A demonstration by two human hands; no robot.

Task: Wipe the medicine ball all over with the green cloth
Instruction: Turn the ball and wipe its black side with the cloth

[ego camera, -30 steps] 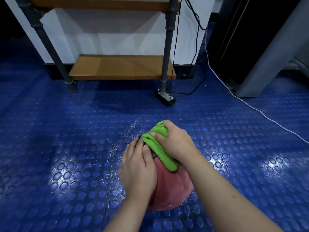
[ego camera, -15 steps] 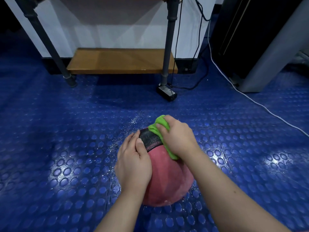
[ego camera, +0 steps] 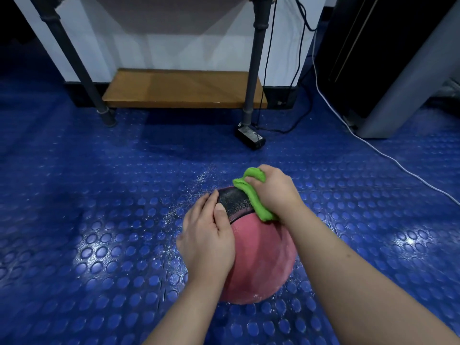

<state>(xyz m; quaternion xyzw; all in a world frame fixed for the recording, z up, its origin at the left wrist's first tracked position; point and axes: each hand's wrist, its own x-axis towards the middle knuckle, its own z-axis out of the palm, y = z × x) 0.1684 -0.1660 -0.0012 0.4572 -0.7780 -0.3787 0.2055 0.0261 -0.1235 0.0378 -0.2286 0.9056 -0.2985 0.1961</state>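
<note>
Right hand [ego camera: 273, 192] has slid green cloth [ego camera: 251, 195] rightward, exposing medicine ball's [ego camera: 263, 257] black panel.

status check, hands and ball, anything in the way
Left hand flat on medicine ball. Right hand presses green cloth on its far side. Nothing blocking.

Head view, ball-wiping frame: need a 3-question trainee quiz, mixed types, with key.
1. True or false: the right hand presses the bright green microfibre cloth on the round pink rubber medicine ball.
2. The left hand is: A) flat on the studded blue rubber floor; B) steadying the ball's left side; C) holding the cloth.
3. Fill in: the ball's exposed far panel is textured and ____ in colour.

Key: 1 true; 2 B; 3 black.
</note>
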